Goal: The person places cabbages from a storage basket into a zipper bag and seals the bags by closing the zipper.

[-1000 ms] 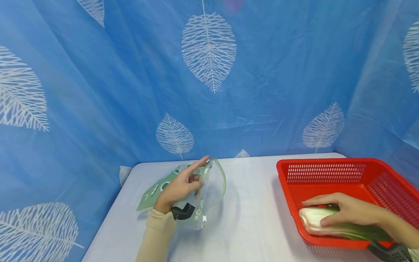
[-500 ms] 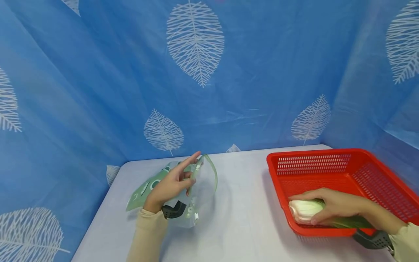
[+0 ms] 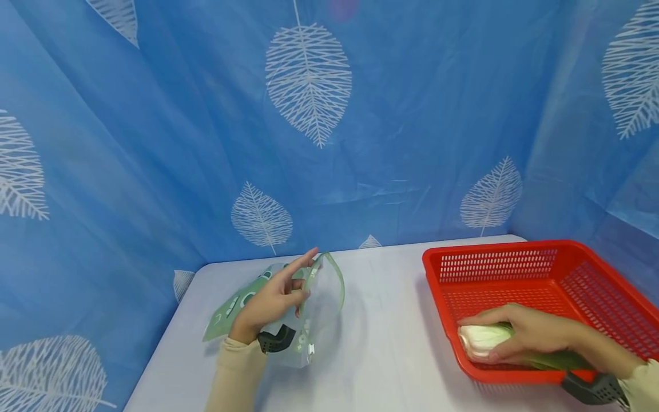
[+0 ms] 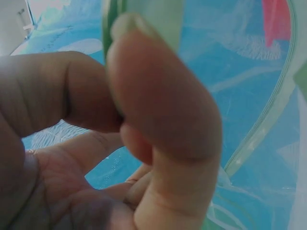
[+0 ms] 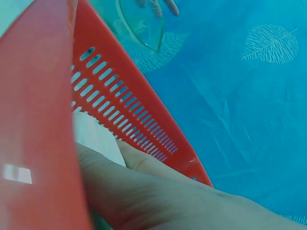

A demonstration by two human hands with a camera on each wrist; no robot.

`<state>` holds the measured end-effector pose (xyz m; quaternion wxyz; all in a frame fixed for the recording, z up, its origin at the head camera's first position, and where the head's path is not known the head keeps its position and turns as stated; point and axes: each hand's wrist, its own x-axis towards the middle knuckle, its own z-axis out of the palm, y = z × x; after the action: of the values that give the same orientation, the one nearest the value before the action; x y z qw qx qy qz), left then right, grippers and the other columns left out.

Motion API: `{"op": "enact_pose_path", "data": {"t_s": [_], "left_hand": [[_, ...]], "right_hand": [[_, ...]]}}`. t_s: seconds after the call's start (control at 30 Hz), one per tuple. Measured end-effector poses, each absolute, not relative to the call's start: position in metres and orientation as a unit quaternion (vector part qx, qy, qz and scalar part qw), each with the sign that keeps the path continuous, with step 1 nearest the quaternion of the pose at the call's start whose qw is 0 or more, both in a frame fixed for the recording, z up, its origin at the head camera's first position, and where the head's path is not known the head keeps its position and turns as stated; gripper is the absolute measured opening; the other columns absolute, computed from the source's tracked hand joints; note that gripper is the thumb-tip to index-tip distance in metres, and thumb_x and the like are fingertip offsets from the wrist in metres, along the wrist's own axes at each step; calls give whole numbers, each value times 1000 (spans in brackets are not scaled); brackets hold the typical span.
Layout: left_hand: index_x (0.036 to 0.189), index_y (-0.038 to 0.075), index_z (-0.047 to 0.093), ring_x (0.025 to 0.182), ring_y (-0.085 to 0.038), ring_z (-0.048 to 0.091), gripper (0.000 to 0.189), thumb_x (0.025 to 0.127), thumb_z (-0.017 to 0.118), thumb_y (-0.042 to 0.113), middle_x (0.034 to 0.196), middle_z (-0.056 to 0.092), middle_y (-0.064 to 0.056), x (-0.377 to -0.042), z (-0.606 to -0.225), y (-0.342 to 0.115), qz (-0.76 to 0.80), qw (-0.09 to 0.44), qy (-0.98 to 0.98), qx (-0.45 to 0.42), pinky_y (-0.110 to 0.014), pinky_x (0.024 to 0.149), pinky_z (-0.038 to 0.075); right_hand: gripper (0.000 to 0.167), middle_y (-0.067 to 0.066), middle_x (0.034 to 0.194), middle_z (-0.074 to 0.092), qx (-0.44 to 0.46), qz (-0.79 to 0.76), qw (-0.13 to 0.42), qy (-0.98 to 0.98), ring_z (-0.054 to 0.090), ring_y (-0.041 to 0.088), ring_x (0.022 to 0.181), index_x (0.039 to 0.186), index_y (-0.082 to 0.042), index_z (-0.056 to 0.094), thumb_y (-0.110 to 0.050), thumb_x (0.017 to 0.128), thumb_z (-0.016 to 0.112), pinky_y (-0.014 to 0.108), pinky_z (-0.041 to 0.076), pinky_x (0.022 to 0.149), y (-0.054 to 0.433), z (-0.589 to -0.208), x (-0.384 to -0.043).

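Note:
Between thumb and finger, my left hand pinches the edge of a clear zip bag with a green cartoon face printed on it. The index finger points out straight past the edge. The bag's mouth gapes toward the right, its green strip bowed away from my hand. In the left wrist view the thumb presses against the bag's edge. Over in the red basket, my right hand grips a bok choy round its white stalks. Its green leaves trail under the wrist, partly hidden.
The basket has slotted walls and stands at the right of a white-covered table. Blue cloth with white leaf patterns hangs behind and at both sides. The basket's near wall fills the left of the right wrist view.
My right hand has drawn its fingers and thumb closer round the bok choy's white end. The left hand keeps its pinch on the bag. The head view has shifted a little.

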<state>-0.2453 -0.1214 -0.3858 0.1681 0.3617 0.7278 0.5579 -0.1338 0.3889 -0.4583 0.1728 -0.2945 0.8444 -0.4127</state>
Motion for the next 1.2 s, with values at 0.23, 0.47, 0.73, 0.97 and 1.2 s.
{"op": "enact_pose_path", "data": {"t_s": [0.23, 0.47, 0.73, 0.97, 1.2], "left_hand": [[164, 31, 25, 66, -34, 47, 76, 101, 50, -5, 164, 24, -8, -243, -389, -120, 539, 158, 733, 383, -42, 54, 54], [161, 22, 35, 77, -35, 53, 65, 102, 50, -2, 162, 28, -3, -242, -391, -120, 539, 159, 730, 390, -46, 56, 53], [160, 27, 36, 83, -31, 58, 65, 103, 51, 0, 164, 27, -6, -244, -389, -125, 542, 152, 731, 385, -47, 56, 54], [160, 24, 36, 78, -26, 56, 64, 103, 50, -2, 163, 28, -5, -246, -385, -129, 544, 148, 726, 394, -38, 55, 55], [161, 17, 35, 79, -32, 57, 64, 102, 51, -3, 164, 26, -12, -248, -386, -129, 546, 157, 718, 402, -39, 55, 55]], "right_hand": [[56, -6, 120, 69, -282, -390, 165, 861, 61, 11, 97, 147, -21, 60, -24, 93, 76, 25, 50, 67, 384, -457, -128], [55, -5, 120, 70, -259, -393, 154, 869, 62, 13, 98, 147, -18, 59, -25, 94, 74, 27, 53, 68, 382, -448, -125], [57, -4, 122, 70, -294, -373, 64, 878, 63, 11, 88, 146, -18, 60, -21, 92, 78, 26, 54, 64, 380, -432, -131], [61, -4, 127, 67, -314, -361, 12, 878, 61, 10, 89, 146, -16, 60, -20, 89, 81, 26, 53, 60, 376, -415, -131], [64, -7, 138, 61, -302, -364, -21, 881, 61, 11, 96, 148, -17, 57, -17, 88, 81, 29, 56, 62, 358, -379, -126]]}}
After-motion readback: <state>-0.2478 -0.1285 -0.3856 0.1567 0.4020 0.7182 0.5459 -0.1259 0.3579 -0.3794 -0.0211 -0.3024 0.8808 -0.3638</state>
